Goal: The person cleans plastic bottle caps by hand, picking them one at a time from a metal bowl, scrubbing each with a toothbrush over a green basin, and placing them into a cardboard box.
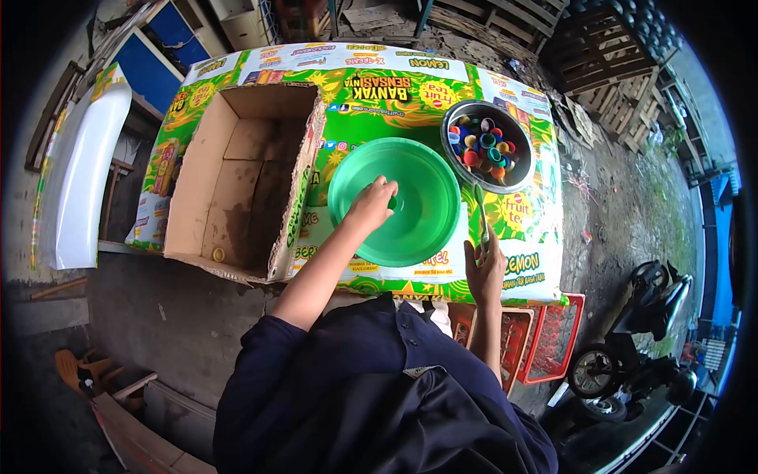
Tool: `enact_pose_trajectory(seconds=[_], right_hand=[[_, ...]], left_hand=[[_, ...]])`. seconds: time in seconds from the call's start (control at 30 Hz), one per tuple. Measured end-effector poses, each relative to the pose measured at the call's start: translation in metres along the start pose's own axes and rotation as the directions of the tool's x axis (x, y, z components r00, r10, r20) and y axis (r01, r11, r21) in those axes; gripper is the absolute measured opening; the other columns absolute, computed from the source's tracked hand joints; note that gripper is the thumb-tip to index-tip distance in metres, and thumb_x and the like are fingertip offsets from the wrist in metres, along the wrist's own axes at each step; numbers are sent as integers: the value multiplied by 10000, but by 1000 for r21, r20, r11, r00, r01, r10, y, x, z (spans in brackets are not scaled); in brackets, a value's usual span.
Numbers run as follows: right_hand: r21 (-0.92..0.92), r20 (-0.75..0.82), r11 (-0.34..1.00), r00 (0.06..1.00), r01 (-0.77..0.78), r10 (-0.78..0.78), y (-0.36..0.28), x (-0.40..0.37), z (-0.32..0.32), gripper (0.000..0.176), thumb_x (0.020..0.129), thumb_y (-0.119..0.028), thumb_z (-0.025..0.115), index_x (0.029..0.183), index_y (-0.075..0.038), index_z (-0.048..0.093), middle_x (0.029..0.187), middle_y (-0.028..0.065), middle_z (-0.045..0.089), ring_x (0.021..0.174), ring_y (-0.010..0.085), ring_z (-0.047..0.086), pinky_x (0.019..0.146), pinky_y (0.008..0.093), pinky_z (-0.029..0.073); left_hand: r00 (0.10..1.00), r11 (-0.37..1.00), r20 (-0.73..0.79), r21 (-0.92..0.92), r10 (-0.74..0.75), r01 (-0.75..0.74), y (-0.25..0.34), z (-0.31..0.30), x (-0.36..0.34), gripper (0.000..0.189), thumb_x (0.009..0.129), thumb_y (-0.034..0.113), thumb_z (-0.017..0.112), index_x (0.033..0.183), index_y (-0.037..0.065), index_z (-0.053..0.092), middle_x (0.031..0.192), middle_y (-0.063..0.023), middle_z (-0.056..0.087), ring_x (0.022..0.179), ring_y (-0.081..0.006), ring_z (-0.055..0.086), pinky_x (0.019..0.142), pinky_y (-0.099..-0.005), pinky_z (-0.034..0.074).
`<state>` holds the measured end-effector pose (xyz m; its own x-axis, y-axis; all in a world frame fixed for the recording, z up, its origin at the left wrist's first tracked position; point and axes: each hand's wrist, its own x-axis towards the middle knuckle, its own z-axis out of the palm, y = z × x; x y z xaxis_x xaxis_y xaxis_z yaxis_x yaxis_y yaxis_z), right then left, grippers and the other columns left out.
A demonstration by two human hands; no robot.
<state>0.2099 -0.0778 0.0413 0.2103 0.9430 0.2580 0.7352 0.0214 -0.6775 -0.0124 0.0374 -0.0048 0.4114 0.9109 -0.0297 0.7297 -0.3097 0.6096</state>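
Note:
My left hand (pixel 374 204) is over the green plastic basin (pixel 430 178), its fingers curled together. A small dark green bottle cap (pixel 392 203) shows at the fingertips. My right hand (pixel 485 261) is wrapped round a slim, long-handled tool (pixel 481 209) at the basin's right side. The tool points away from me, its greenish far end near the dark round bowl (pixel 517 183); its exact kind I cannot tell. Bottle caps (pixel 483 148) in red, blue, yellow, green and white lie in that bowl.
To the left, an open cardboard box (pixel 193 189) holds one yellowish ring-like cap (pixel 219 254). A green printed banner (pixel 363 122) covers the table. Red crates (pixel 553 336) stand below its front right edge, and a motorcycle (pixel 632 340) is parked farther right.

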Motion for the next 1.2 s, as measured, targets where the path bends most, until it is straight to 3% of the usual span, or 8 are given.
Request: enact_pose_trajectory(seconds=[0.17,0.4,0.6,0.7,0.93,1.03,1.2], right_hand=[[-48,14,999,1000,-20,21,1,-12,-9,418,788,-81,618,1160,35,467,594,114,490,525,220,508,515,333,406],[-2,31,999,998,-52,52,-6,-15,-5,396,784,-96,627,1141,10,493,596,102,496,519,214,505,515,336,408],[35,24,999,1000,12,-13,-8,-13,6,409,778,-90,641,1140,23,487,589,90,487,500,190,464,498,320,386],[39,19,998,999,49,-50,-9,-11,9,413,775,-90,648,1133,33,484,585,87,486,493,178,450,487,314,375],[35,41,999,999,28,-30,-12,-13,10,402,774,-98,647,1123,27,491,588,87,488,497,185,457,492,324,383],[35,79,999,997,-11,8,-14,-14,11,433,775,-91,629,1170,5,477,589,88,461,548,231,494,545,352,408],[41,85,999,996,-12,8,-19,-13,15,434,772,-86,631,1168,5,476,594,93,470,550,232,500,543,352,409]], left_hand=[[999,1000,38,10,2,-2,-5,10,4,374,639,5,705,928,47,472,941,-151,509,877,-351,547,742,-418,473],[998,995,25,-78,-57,59,9,-12,1,328,665,37,685,901,29,458,954,-156,566,870,-317,569,746,-389,480],[992,956,-119,-282,46,-79,22,-42,-1,325,670,38,697,935,22,509,931,-133,578,802,-259,587,727,-357,485],[999,995,-2,-83,50,-50,6,-25,2,322,675,36,697,951,27,531,918,-130,576,788,-263,583,729,-359,486],[998,999,53,13,39,-40,-20,4,9,341,657,57,714,951,48,541,924,-124,537,821,-287,567,753,-385,482],[997,999,61,-18,38,-37,-18,0,10,338,661,57,713,948,44,534,928,-115,542,823,-271,575,756,-369,485],[999,920,7,-389,43,-37,-1,-23,3,353,677,34,701,973,41,510,985,-85,560,887,-215,591,793,-340,485]])
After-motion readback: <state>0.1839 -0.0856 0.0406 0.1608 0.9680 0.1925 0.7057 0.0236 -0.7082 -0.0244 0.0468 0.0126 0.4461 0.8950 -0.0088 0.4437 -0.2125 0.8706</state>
